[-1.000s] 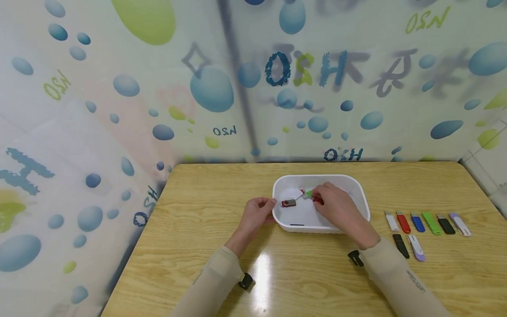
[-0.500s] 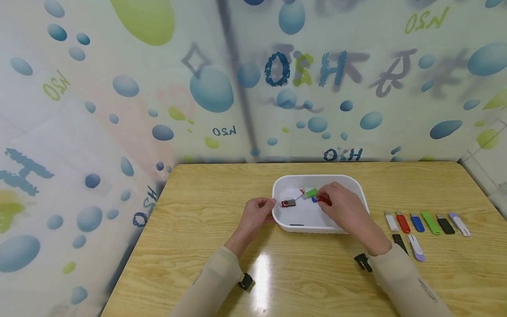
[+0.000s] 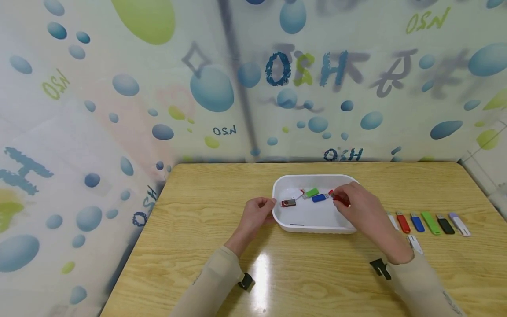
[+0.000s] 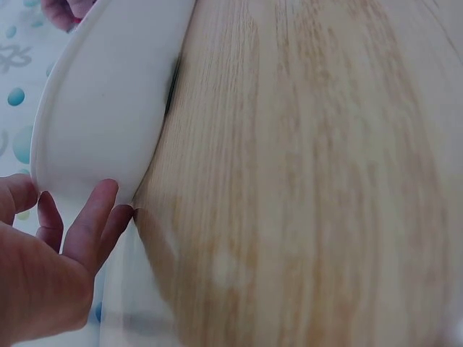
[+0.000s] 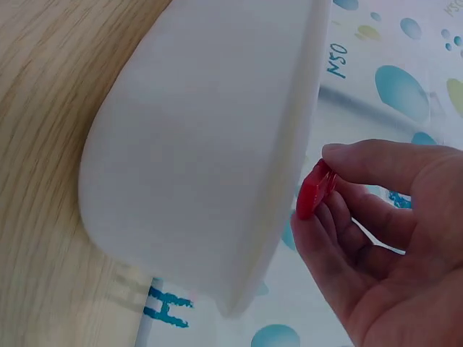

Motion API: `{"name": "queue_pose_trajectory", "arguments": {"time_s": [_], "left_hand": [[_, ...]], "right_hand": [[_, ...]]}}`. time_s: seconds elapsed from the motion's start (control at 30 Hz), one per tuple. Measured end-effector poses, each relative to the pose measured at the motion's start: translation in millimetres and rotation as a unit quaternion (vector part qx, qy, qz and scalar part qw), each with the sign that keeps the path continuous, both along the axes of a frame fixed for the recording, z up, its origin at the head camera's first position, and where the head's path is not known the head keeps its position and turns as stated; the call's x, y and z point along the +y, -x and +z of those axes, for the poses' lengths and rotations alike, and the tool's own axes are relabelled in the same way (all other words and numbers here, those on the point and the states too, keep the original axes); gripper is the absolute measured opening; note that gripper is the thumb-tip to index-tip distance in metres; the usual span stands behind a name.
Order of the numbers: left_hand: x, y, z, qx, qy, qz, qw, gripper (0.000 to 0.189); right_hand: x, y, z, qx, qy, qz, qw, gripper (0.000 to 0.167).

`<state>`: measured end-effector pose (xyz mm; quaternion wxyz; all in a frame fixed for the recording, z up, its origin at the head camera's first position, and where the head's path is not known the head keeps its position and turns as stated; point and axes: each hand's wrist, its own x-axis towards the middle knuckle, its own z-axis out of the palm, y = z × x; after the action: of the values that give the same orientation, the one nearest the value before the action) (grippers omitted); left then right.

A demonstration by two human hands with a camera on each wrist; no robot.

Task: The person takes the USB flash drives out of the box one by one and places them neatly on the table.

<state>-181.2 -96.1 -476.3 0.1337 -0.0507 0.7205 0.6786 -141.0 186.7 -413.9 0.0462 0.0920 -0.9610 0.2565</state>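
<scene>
My right hand [image 3: 362, 211] pinches a red USB stick [image 5: 317, 189] between thumb and fingers, over the right part of the white plastic tray [image 3: 305, 229]. My left hand [image 3: 255, 215] holds the tray's left end, thumb at the rim and fingers against the outer wall [image 4: 101, 108]. Inside the tray lie a blue USB stick [image 3: 319, 198], a green one [image 3: 311, 193], a white-and-red one [image 3: 297, 195] and a dark red swivel one [image 3: 288, 203]. In the head view my fingers partly hide the held stick.
Right of the tray, USB sticks lie in a row: red [image 3: 403, 223], blue [image 3: 417, 223], green [image 3: 431, 223], black [image 3: 446, 224], white-and-purple [image 3: 460, 224], with a white one partly hidden. Another white stick [image 3: 415, 244] lies nearer. The wooden table [image 3: 206, 193] meets a patterned backdrop [image 3: 214, 132].
My right hand has moved right within the tray with the red USB stick, uncovering the green and blue sticks. Its forearm now covers the nearer black stick. My left hand stays put.
</scene>
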Motion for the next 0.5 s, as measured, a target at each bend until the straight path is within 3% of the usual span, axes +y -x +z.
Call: {"name": "queue_pose_trajectory", "arguments": {"time_s": [0.23, 0.5], "left_hand": [[0.3, 0.7, -2.0, 0.004, -0.004, 0.001, 1.0, 0.035], [0.4, -0.2, -2.0, 0.011, -0.021, 0.0, 0.9997, 0.034]], "right_hand": [[14.5, -8.0, -2.6, -0.016, 0.016, -0.041, 0.9989, 0.029], [33.8, -16.9, -5.4, -0.011, 0.029, -0.059, 0.9978, 0.031]]}}
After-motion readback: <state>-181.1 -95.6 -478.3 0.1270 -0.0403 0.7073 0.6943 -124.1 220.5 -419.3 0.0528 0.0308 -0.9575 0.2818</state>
